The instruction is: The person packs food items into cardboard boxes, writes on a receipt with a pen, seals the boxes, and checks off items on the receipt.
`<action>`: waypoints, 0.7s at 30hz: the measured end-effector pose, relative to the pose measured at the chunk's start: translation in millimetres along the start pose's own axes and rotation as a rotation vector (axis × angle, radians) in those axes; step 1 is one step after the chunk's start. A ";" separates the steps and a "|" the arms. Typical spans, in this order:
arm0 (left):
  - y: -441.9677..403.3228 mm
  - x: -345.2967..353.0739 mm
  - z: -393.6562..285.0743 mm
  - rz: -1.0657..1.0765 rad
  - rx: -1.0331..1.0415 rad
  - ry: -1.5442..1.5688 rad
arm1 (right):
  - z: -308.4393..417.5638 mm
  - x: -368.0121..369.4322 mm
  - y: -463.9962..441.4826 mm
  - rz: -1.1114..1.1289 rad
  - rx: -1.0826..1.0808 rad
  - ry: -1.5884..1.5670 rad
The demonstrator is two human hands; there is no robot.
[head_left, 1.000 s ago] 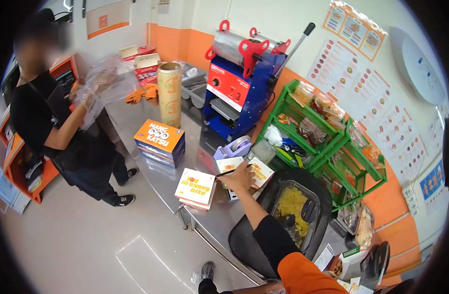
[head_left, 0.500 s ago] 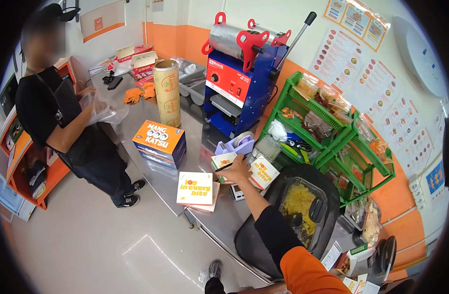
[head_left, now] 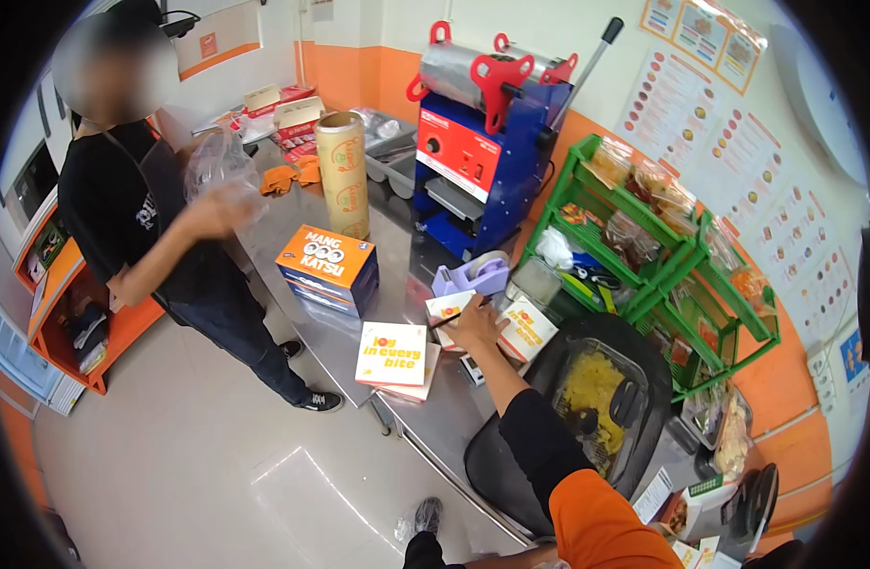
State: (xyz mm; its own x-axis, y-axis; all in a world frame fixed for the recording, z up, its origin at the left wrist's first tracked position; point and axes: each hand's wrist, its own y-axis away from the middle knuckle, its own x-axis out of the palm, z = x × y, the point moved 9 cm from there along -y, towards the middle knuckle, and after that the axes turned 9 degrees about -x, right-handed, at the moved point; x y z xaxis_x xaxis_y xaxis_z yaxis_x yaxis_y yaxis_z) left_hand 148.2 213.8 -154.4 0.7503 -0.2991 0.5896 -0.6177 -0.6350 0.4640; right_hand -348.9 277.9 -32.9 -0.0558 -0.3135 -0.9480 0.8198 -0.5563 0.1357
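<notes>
Fingers of the right hand (head_left: 477, 327), half curled, hold a pen (head_left: 445, 321) by a box (head_left: 446, 304). It looks like box handling; moving one needs care.

Head-worn view, wide and rolled to one side.
It looks forward and down across the table (head_left: 444, 408), right hand (head_left: 480, 324) near, floor (head_left: 198, 427) at frame left, wall posters (head_left: 667, 114) farther off.

upper white box (head_left: 391, 355): "joy in every bite"
tilted white box (head_left: 528, 328): same slogan, blurry
orange-blue box (head_left: 328, 257): "MANG KATSU"
wall menus (head_left: 668, 109): unreadable
</notes>
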 end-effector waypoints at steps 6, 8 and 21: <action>-16.9 26.9 21.6 -0.028 0.025 0.014 | -20.5 -147.0 90.4 -0.407 -0.679 -0.462; -20.6 29.5 27.5 -0.054 0.008 0.041 | -60.4 -224.3 180.8 -0.251 -0.679 -0.673; 0.4 45.3 -4.5 -0.196 -0.293 0.181 | -429.8 -42.5 543.1 -1.032 0.408 -1.206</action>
State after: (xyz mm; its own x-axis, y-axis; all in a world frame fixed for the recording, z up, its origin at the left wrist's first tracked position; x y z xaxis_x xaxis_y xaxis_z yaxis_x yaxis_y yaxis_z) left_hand 180.9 203.2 -124.5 0.8233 -0.0450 0.5659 -0.5273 -0.4298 0.7329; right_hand 343.6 319.8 -42.7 -0.9983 0.0227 0.0531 -0.0293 -0.9915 -0.1269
